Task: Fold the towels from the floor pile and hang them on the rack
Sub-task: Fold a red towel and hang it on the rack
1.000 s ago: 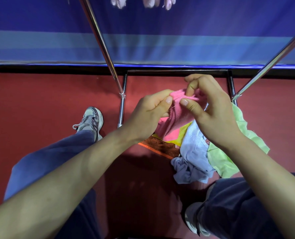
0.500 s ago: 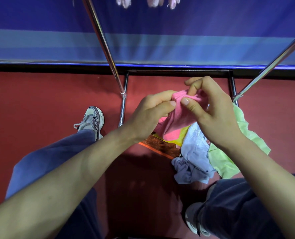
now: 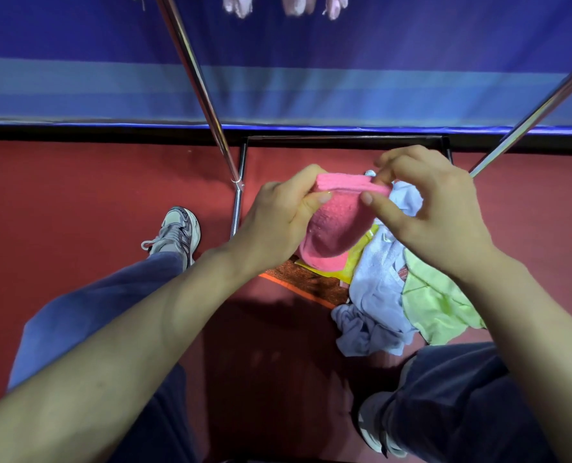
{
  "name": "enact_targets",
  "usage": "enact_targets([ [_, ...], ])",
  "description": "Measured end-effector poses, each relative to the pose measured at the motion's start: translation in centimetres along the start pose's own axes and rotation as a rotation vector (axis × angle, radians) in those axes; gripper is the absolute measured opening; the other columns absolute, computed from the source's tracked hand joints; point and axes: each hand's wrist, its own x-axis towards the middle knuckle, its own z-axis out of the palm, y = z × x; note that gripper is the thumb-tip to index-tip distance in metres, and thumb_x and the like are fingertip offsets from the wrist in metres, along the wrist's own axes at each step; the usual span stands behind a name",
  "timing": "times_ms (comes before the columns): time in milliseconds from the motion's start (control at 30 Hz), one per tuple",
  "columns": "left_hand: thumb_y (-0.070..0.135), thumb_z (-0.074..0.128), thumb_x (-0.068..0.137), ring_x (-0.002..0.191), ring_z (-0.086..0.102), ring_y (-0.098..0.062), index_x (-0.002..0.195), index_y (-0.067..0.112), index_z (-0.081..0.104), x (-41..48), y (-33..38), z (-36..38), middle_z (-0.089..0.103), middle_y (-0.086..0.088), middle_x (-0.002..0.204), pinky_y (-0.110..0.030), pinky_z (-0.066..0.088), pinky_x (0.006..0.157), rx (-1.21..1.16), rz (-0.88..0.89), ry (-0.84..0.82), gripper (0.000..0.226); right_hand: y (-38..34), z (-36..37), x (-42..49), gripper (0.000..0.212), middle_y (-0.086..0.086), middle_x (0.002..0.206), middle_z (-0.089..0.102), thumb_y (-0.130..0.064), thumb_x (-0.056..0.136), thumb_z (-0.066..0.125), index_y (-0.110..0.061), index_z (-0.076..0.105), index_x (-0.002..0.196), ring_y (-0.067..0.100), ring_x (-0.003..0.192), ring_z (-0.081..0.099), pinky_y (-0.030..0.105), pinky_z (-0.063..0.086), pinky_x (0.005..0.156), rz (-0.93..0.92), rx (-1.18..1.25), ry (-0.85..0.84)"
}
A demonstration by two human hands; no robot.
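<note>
A small pink towel (image 3: 331,225) hangs between my hands above the floor pile. My left hand (image 3: 278,218) pinches its top left corner. At the top right corner, my right hand (image 3: 425,208) pinches the edge with thumb and fingers. Under them lies the floor pile: a pale blue towel (image 3: 378,295), a lime green towel (image 3: 435,305), a yellow one (image 3: 355,262) and a brown-orange one (image 3: 311,285). The rack's chrome poles (image 3: 197,85) rise left and right of my hands. Pale pink towels (image 3: 298,3) hang at the top edge.
The floor (image 3: 77,188) is dark red. A blue banner wall (image 3: 344,78) stands behind the rack. The rack's black base frame (image 3: 341,139) lies on the floor. My left shoe (image 3: 177,232) is beside the left pole, my right leg (image 3: 445,396) next to the pile.
My hands have drawn apart and spread the pink towel's top edge flat between them. The towel now hangs wider, folded over.
</note>
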Motion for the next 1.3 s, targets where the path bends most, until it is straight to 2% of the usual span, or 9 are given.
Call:
enact_targets([
  [167, 0.023, 0.05, 0.1, 0.06, 0.035, -0.02, 0.092, -0.001, 0.055, 0.0, 0.0, 0.5, 0.039, 0.001, 0.063, -0.033, 0.034, 0.058, -0.04, -0.064, 0.011, 0.026, -0.8, -0.1, -0.1, 0.015, -0.002, 0.079, 0.071, -0.019, 0.083, 0.077, -0.008, 0.066, 0.08, 0.014, 0.074, 0.066, 0.023, 0.05, 0.074, 0.07, 0.103, 0.112],
  [333, 0.024, 0.05, 0.101, 0.06, 0.03, -0.009, 0.09, -0.003, 0.053, -0.2, 0.4, 0.3, 0.035, 0.006, 0.064, -0.029, 0.03, 0.056, -0.143, -0.097, -0.027, 0.029, -0.6, 0.4, 0.3, 0.025, 0.005, 0.074, 0.064, -0.008, 0.074, 0.082, -0.016, 0.059, 0.082, 0.02, 0.065, 0.057, 0.035, 0.051, 0.066, 0.24, 0.451, 0.144],
  [467, 0.029, 0.049, 0.102, 0.064, 0.033, -0.013, 0.091, 0.0, 0.053, -0.1, 0.7, 0.1, 0.037, 0.001, 0.069, -0.034, 0.03, 0.058, -0.223, -0.108, -0.058, 0.031, -0.5, 0.6, 0.7, 0.04, 0.001, 0.08, 0.066, -0.015, 0.072, 0.081, -0.019, 0.064, 0.108, 0.013, 0.076, 0.06, 0.037, 0.051, 0.076, 0.35, 0.714, 0.05],
  [633, 0.039, 0.053, 0.098, 0.068, 0.05, -0.03, 0.097, 0.001, 0.056, 0.1, 0.5, 0.4, 0.056, -0.021, 0.076, -0.052, 0.046, 0.067, -0.24, -0.164, -0.072, 0.037, -0.7, 1.0, 0.6, 0.022, -0.006, 0.074, 0.068, -0.017, 0.069, 0.086, -0.013, 0.067, 0.079, 0.011, 0.072, 0.061, 0.024, 0.052, 0.071, 0.39, 0.807, 0.029],
  [733, 0.037, 0.067, 0.087, 0.085, 0.073, -0.021, 0.1, 0.018, 0.066, -0.2, 0.5, 0.8, 0.075, -0.005, 0.088, -0.05, 0.058, 0.08, -0.287, -0.271, -0.127, 0.023, -0.8, 0.5, 0.8, 0.019, 0.0, 0.077, 0.07, -0.016, 0.071, 0.085, -0.016, 0.067, 0.078, 0.018, 0.075, 0.063, 0.032, 0.053, 0.073, 0.385, 0.833, 0.091],
  [867, 0.053, 0.066, 0.081, 0.076, 0.059, -0.021, 0.095, -0.005, 0.063, -0.5, 0.8, 1.0, 0.069, -0.029, 0.084, -0.063, 0.053, 0.074, -0.281, -0.343, -0.216, 0.06, -1.1, 0.0, 1.0, 0.027, 0.004, 0.081, 0.072, -0.028, 0.069, 0.084, -0.012, 0.069, 0.084, 0.023, 0.078, 0.063, 0.041, 0.052, 0.079, 0.423, 0.934, 0.123],
  [933, 0.04, 0.07, 0.087, 0.081, 0.062, -0.025, 0.098, -0.004, 0.065, -0.4, 1.7, 0.7, 0.069, -0.034, 0.094, -0.067, 0.052, 0.08, -0.402, -0.378, -0.243, 0.046, -1.5, -0.1, 1.1, 0.032, 0.005, 0.084, 0.07, -0.035, 0.071, 0.082, -0.01, 0.069, 0.087, 0.022, 0.08, 0.06, 0.039, 0.048, 0.081, 0.487, 1.003, 0.096],
  [1133, 0.019, 0.057, 0.092, 0.078, 0.072, -0.027, 0.1, 0.01, 0.068, 0.2, 4.1, -1.4, 0.076, -0.009, 0.09, -0.042, 0.061, 0.072, -0.806, -0.38, -0.198, 0.016, -3.3, -0.2, 0.1, 0.041, 0.008, 0.094, 0.077, -0.04, 0.086, 0.049, -0.016, 0.082, 0.083, 0.02, 0.086, 0.074, 0.028, 0.058, 0.074, 0.633, 1.323, -0.251],
  [1300, 0.023, 0.057, 0.09, 0.076, 0.073, -0.015, 0.107, 0.007, 0.064, 1.0, 4.4, -2.8, 0.075, -0.005, 0.089, -0.028, 0.06, 0.067, -1.032, -0.475, -0.018, 0.024, -2.3, -0.4, 0.1, 0.043, 0.004, 0.093, 0.076, -0.045, 0.059, 0.086, -0.012, 0.08, 0.085, 0.018, 0.089, 0.071, 0.035, 0.054, 0.091, 0.537, 1.173, -0.439],
])
